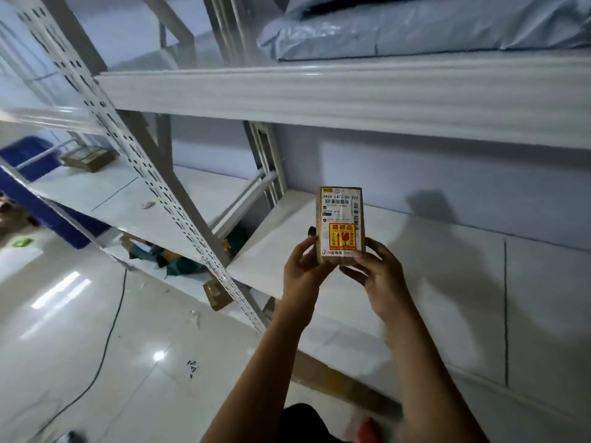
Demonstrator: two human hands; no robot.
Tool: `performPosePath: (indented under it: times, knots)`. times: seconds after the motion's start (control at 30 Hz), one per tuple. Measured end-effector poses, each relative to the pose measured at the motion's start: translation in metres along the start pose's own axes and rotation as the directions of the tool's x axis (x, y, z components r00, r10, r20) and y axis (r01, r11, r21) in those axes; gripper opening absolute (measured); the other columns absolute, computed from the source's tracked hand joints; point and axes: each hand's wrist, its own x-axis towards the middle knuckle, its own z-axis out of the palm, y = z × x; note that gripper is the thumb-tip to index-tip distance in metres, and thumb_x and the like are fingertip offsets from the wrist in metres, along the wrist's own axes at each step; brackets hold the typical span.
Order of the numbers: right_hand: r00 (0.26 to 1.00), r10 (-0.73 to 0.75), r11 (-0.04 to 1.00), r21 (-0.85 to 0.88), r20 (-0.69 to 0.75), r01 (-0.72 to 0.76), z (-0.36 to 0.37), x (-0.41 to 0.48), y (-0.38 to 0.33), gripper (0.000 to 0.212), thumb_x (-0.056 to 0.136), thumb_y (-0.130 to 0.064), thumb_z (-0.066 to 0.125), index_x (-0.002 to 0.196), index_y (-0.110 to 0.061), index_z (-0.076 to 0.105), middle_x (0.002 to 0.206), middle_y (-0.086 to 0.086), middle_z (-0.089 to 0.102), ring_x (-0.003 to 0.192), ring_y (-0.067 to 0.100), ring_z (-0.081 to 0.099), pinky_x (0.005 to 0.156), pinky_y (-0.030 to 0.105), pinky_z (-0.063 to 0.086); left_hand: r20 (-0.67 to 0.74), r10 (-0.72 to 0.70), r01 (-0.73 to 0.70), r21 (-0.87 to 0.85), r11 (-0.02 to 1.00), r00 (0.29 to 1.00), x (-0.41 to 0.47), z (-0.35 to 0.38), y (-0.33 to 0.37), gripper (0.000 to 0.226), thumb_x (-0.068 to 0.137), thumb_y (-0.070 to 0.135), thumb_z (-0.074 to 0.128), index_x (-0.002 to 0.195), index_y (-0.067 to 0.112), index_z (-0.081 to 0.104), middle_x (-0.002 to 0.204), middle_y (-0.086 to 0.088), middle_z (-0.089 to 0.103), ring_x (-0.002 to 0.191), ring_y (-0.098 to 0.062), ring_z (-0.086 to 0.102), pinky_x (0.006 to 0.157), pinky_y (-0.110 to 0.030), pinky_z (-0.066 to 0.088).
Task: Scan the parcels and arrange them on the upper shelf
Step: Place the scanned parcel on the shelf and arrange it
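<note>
Small cardboard parcel (340, 225) held upright, label facing the camera, in front of the middle shelf (447, 282) and well below the upper shelf (319, 97). Left hand (302, 266) grips its lower left edge, right hand (379, 273) its lower right corner. Upper shelf already carries grey mailer bags (415, 30) (at least two, stacked). No scanner in view, so cannot tell if this one is scanned. Still to be placed up top; more boxes (89, 158) wait on a side shelf.

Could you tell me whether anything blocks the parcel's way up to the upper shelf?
Nothing visible stands between the parcel and the upper shelf, but grey mailer bags lie on that shelf directly above it.
</note>
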Motion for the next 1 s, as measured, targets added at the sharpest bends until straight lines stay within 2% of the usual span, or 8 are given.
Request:
performPosePath:
  times: [0.17, 0.33, 0.5, 0.53, 0.6, 0.67, 0.83, 1.0]
  knots:
    - [0.990, 0.000, 0.995, 0.094, -0.141, 0.013, -0.025, 0.020, 0.013, 0.034, 0.094, 0.000, 0.063, 0.128, -0.004, 0.065, 0.120, 0.023, 0.072, 0.111, 0.044, 0.070, 0.098, 0.053, 0.055, 0.067, -0.042, 0.038, 0.059, 0.998, 0.997, 0.042, 0.025, -0.018, 0.053, 0.077, 0.011, 0.079, 0.128, 0.009, 0.064, 0.121, -0.015, 0.073, 0.117, -0.030, 0.069, 0.104, -0.053, 0.054]
    - [0.976, 0.006, 0.995, 0.103, -0.218, 0.017, -0.021, 0.044, 0.019, 0.034, 0.093, 0.000, 0.065, 0.126, -0.005, 0.066, 0.118, 0.023, 0.073, 0.108, 0.042, 0.072, 0.096, 0.051, 0.057, 0.151, -0.061, 0.053, 0.053, 0.997, 0.987, 0.074, 0.019, -0.018, 0.051, 0.073, 0.017, 0.081, 0.123, 0.012, 0.068, 0.116, -0.014, 0.075, 0.113, -0.030, 0.071, 0.101, -0.046, 0.056]
    - [0.941, 0.045, 0.991, 0.131, -0.335, 0.000, -0.007, 0.060, 0.030, 0.038, 0.093, -0.006, 0.069, 0.131, -0.005, 0.064, 0.118, 0.018, 0.075, 0.106, 0.036, 0.074, 0.094, 0.048, 0.058, 0.183, -0.076, 0.049, 0.146, 0.988, 0.980, 0.105, 0.003, -0.026, 0.009, 0.096, 0.026, 0.068, 0.102, 0.024, 0.074, 0.098, -0.003, 0.078, 0.095, -0.022, 0.073, 0.091, -0.041, 0.057]
    - [0.931, 0.049, 0.990, 0.144, -0.362, 0.003, -0.006, 0.063, 0.033, 0.038, 0.093, -0.007, 0.069, 0.131, -0.006, 0.064, 0.118, 0.017, 0.075, 0.107, 0.035, 0.074, 0.095, 0.047, 0.058, 0.151, -0.067, 0.033, 0.220, 0.975, 0.986, 0.113, -0.001, -0.033, 0.017, 0.101, 0.032, 0.061, 0.096, 0.024, 0.075, 0.092, -0.001, 0.076, 0.089, -0.021, 0.070, 0.085, -0.040, 0.055]
    - [0.908, 0.066, 0.984, 0.178, -0.413, 0.009, -0.009, 0.066, 0.040, 0.037, 0.093, -0.009, 0.071, 0.129, -0.006, 0.066, 0.119, 0.016, 0.075, 0.109, 0.032, 0.073, 0.096, 0.047, 0.059, 0.051, -0.039, 0.012, 0.450, 0.893, 0.998, 0.128, -0.011, -0.049, 0.026, 0.105, 0.029, 0.053, 0.091, 0.019, 0.073, 0.088, -0.002, 0.072, 0.086, -0.023, 0.066, 0.075, -0.030, 0.048]
    - [0.871, 0.102, 0.982, 0.187, -0.480, -0.011, -0.014, 0.066, 0.046, 0.033, 0.091, -0.011, 0.073, 0.124, -0.007, 0.069, 0.117, 0.015, 0.076, 0.104, 0.027, 0.075, 0.092, 0.045, 0.061, -0.052, 0.010, 0.027, 0.658, 0.753, 0.999, 0.138, -0.022, -0.058, 0.016, 0.099, 0.015, 0.059, 0.109, 0.014, 0.071, 0.108, -0.007, 0.071, 0.103, -0.026, 0.066, 0.079, -0.026, 0.047]
    - [0.796, 0.138, 0.987, 0.148, -0.590, -0.061, -0.024, 0.061, 0.060, 0.020, 0.089, -0.007, 0.075, 0.109, -0.007, 0.072, 0.108, 0.015, 0.076, 0.094, 0.024, 0.074, 0.080, 0.039, 0.064, -0.010, -0.257, 0.134, 0.873, 0.469, 0.966, 0.148, -0.046, -0.086, 0.056, 0.084, 0.020, 0.076, 0.132, 0.009, 0.050, 0.121, -0.017, 0.058, 0.115, -0.038, 0.059, 0.091, -0.043, 0.050]
    - [0.704, 0.161, 0.987, 0.106, -0.692, -0.121, -0.025, 0.055, 0.081, 0.032, 0.084, -0.003, 0.079, 0.115, -0.005, 0.069, 0.111, 0.021, 0.073, 0.099, 0.036, 0.073, 0.069, 0.038, 0.063, 0.046, -0.253, 0.094, 0.854, 0.512, 0.967, 0.155, -0.058, -0.096, 0.046, 0.084, 0.008, 0.064, 0.127, 0.010, 0.049, 0.110, -0.013, 0.065, 0.104, -0.038, 0.064, 0.083, -0.041, 0.052]
